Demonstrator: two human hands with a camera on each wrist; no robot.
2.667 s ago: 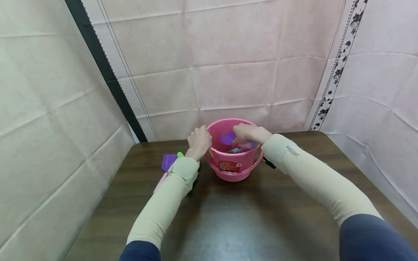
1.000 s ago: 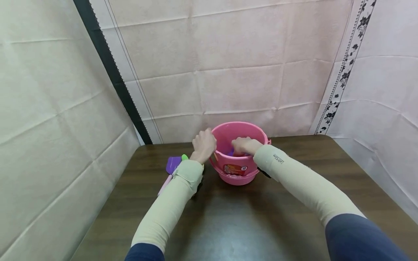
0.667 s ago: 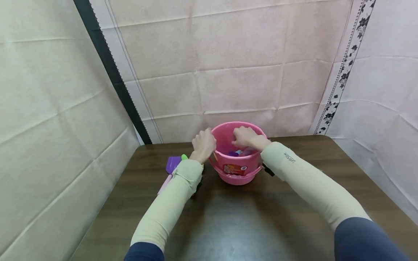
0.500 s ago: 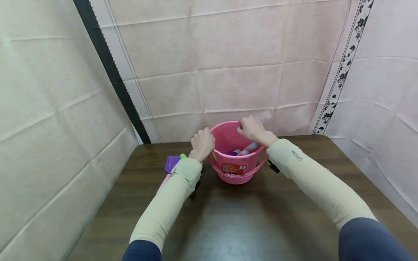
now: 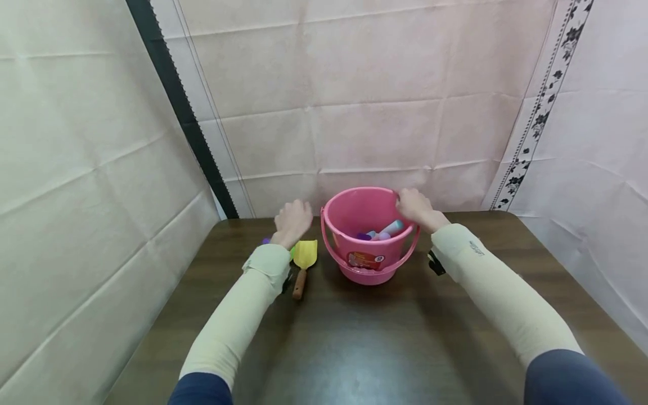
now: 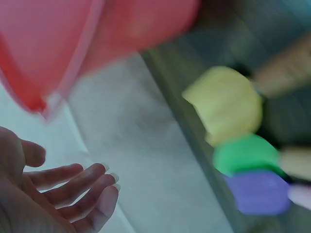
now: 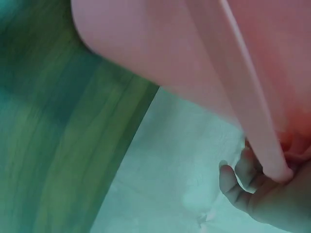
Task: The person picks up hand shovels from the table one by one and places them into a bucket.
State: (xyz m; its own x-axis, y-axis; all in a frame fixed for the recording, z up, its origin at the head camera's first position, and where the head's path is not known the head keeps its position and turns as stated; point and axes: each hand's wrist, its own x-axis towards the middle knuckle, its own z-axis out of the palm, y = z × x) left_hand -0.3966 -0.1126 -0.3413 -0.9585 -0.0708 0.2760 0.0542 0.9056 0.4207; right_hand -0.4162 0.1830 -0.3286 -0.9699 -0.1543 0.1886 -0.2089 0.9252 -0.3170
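A pink bucket (image 5: pixel 349 247) stands upright at the back of the table, its handle hanging down in front. My right hand (image 5: pixel 415 208) grips the bucket's right rim; in the right wrist view its fingers (image 7: pixel 233 187) curl by the handle's end. My left hand (image 5: pixel 293 222) is off the bucket to its left, fingers (image 6: pixel 80 189) relaxed and holding nothing. Below and beside it lie a small yellow shovel (image 5: pixel 305 253) with a brown handle, a green-headed tool (image 6: pixel 248 154) and a purple-headed one (image 6: pixel 260 191). Inside the bucket lie a pale blue-tipped piece (image 5: pixel 392 228) and purple pieces (image 5: pixel 363 236).
The dark wooden table (image 5: pixel 344 349) runs back to a pale cloth wall (image 5: pixel 369 112). More cloth hangs along the left side (image 5: pixel 76 197) and right side (image 5: pixel 597 197), close to the table's edges.
My right hand has come up out of the bucket and moved right onto its rim. My left hand has let go of the left rim and moved left, uncovering the yellow shovel.
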